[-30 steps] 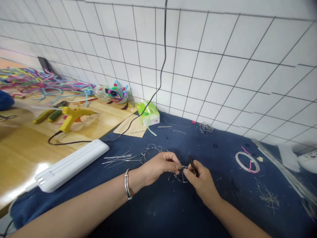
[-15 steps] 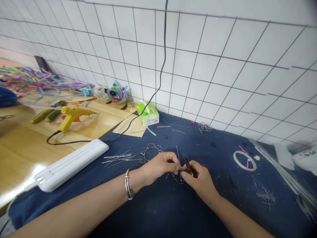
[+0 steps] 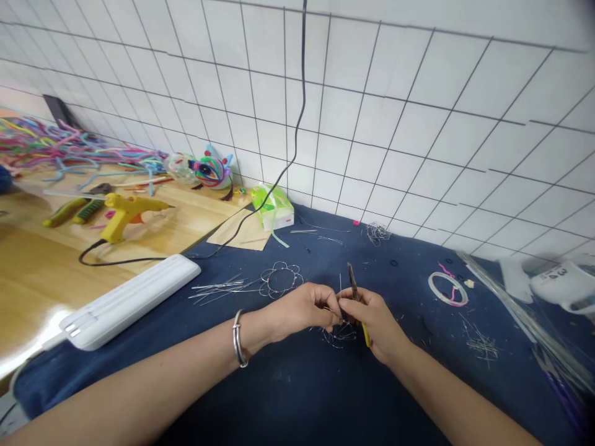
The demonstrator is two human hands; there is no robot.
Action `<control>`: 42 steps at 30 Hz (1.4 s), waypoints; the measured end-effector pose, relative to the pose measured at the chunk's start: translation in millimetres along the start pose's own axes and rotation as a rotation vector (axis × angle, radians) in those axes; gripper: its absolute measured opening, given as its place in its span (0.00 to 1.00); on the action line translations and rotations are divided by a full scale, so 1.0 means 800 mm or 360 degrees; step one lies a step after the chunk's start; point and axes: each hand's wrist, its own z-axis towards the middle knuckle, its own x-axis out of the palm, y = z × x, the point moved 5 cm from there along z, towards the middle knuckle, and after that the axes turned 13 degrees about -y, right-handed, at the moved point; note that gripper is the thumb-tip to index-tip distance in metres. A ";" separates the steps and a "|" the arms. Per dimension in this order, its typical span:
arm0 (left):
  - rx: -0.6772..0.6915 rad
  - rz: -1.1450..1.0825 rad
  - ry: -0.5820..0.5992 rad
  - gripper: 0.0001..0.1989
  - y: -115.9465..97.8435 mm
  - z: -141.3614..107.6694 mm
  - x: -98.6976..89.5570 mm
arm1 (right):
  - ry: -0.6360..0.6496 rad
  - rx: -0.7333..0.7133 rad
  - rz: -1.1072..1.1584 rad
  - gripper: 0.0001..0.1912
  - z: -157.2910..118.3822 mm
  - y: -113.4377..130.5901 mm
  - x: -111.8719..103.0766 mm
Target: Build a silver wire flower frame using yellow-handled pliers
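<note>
My left hand (image 3: 309, 308), with a silver bangle at the wrist, pinches a thin wire piece (image 3: 338, 337) whose loops hang below the fingers. My right hand (image 3: 376, 319) is wrapped round yellow-handled pliers (image 3: 354, 282), their dark jaws pointing up and away. Its thumb and forefinger are close to the left fingertips, near the wire. One thin wire end stands up between the hands. Left of them a flower-shaped wire ring (image 3: 281, 280) with small pink beads lies on the dark blue cloth (image 3: 288, 396), beside straight wires (image 3: 218, 288).
A white power strip (image 3: 132, 300), yellow glue gun (image 3: 123, 217) and a second pair of pliers (image 3: 69, 212) are at left. A black cable crosses to the tissue pack (image 3: 274, 207). At right lie a white ring (image 3: 447, 289), wire scraps (image 3: 483, 344) and purple-handled scissors (image 3: 562, 390).
The pliers have turned in my right hand, so their jaws now point more upright and a yellow handle shows below. The view has shifted slightly.
</note>
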 end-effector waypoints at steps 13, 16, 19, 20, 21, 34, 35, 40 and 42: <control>0.0099 0.0112 -0.0024 0.03 -0.003 -0.002 -0.001 | -0.0221 -0.0004 0.0438 0.10 0.013 -0.003 -0.024; 0.0086 0.0140 -0.0015 0.04 -0.004 -0.002 -0.003 | -0.0279 -0.0064 0.0492 0.11 0.016 0.009 -0.038; 0.0109 0.0112 -0.0050 0.04 -0.006 -0.001 -0.005 | 0.0051 0.0031 0.0219 0.09 0.007 0.015 -0.031; 0.0120 0.0090 -0.0058 0.04 -0.007 -0.001 -0.006 | 0.0193 0.0063 0.0103 0.08 0.002 0.016 -0.025; 0.0128 0.0070 -0.0059 0.04 -0.008 -0.001 -0.006 | 0.0318 0.0080 0.0009 0.07 -0.004 0.016 -0.020; 0.0213 0.0399 -0.0167 0.04 -0.002 0.004 -0.015 | 0.0294 -0.0371 -0.0231 0.07 -0.012 0.009 -0.010; 0.0227 0.0437 -0.0185 0.04 -0.003 0.005 -0.017 | 0.0267 -0.0398 -0.0241 0.07 -0.011 0.009 -0.011; 0.0277 0.0481 -0.0130 0.04 -0.010 0.005 -0.020 | 0.0223 -0.0459 -0.0246 0.07 -0.009 0.007 -0.014; 0.0280 0.0450 -0.0093 0.04 -0.012 0.004 -0.018 | 0.0218 -0.0460 -0.0212 0.07 -0.008 0.006 -0.015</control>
